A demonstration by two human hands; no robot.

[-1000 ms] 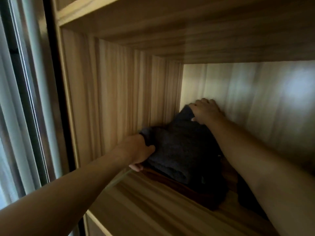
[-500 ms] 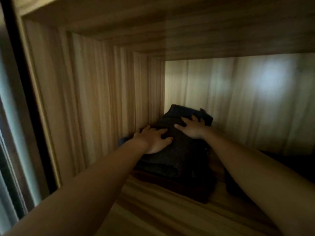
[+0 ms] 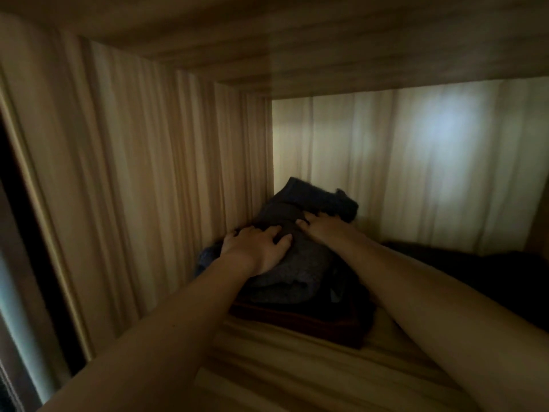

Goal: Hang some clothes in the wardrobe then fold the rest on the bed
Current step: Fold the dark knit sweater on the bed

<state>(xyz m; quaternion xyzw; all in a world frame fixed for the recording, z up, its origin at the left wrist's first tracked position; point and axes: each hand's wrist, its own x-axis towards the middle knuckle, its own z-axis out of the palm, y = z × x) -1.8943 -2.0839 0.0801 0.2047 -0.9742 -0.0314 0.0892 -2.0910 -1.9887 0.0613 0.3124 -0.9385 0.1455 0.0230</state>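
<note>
Nearest us, the wooden shelf [image 3: 282,367] lies under two bare forearms that reach in from the lower corners and converge on the clothes [image 3: 285,275], a folded dark pile in the shelf's back left corner. At its base we see a red piece [image 3: 297,319], with grey knit stacked on it. The left hand [image 3: 255,248] lies palm down on the grey top, fingers spread and straight, pressing rather than gripping. Just beyond it the right hand [image 3: 323,227] also rests flat on the pile, released, its thumb pointing left and its fingertips against a navy piece [image 3: 320,197] that stands up at the rear. The pile sits beside the side wall [image 3: 148,173] and close to the back panel [image 3: 416,159]; a dark heap [image 3: 490,272] lies further right on the shelf. A second ago the left hand clutched the pile's near left edge and the right hand sat at its far corner. Half a second ago both hands were already flat on top, much as now, and our view has since come closer.
</note>
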